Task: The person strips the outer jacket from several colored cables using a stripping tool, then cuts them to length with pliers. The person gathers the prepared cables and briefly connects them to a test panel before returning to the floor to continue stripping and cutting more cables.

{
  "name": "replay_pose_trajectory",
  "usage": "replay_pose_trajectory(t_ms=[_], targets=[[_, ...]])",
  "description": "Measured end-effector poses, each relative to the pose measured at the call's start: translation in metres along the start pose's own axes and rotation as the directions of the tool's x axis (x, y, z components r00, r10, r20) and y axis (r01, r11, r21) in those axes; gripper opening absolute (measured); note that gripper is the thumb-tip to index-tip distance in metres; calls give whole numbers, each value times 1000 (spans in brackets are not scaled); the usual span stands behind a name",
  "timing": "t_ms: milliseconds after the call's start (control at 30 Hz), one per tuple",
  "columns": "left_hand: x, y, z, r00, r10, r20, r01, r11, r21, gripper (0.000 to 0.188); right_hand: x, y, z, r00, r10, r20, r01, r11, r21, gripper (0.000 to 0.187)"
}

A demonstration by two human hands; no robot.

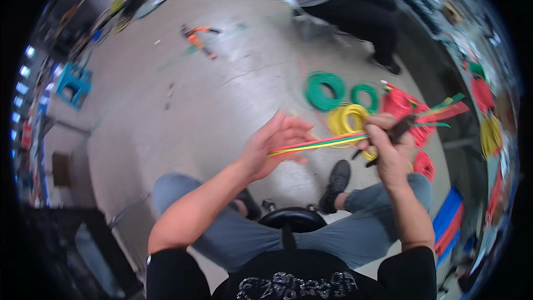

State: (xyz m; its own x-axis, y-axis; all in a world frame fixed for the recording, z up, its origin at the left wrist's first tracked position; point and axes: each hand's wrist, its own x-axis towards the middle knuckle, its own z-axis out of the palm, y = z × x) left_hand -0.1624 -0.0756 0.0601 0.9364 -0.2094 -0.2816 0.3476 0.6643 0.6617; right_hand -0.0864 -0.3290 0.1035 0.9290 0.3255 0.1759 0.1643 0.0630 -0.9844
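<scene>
A bundle of red, green and yellow wires (319, 144) stretches between my hands. My left hand (276, 141) is open, its fingers spread and blurred, with the near end of the bundle lying across the palm. My right hand (390, 147) is closed around the bundle. It also grips a dark plier-like tool (401, 128), whose black handles stick out below the fingers. Beyond this hand the far wire ends (444, 112) fan out in red, green and yellow. The tool's jaws are blurred, so whether they touch the wires is unclear.
Wire coils lie on the floor ahead: green (325, 91), yellow (345, 119) and red (397, 103). An orange-handled tool (200, 40) lies farther off. A blue stool (74, 85) stands left. Another person (350, 0) sits at the bench (425, 61) on the right.
</scene>
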Motion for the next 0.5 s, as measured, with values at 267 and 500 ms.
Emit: replay_pose_trajectory(t_ms=[267, 500], targets=[[-15, 14, -3, 929, -323, 178, 172, 807, 565, 41, -2, -1, -7, 993, 33, 116, -43, 995, 89, 13], [-18, 12, 13, 880, -439, 182, 235, 735, 636, 41, -10, 5, -1, 963, 110, 246, -133, 988, 83, 15]])
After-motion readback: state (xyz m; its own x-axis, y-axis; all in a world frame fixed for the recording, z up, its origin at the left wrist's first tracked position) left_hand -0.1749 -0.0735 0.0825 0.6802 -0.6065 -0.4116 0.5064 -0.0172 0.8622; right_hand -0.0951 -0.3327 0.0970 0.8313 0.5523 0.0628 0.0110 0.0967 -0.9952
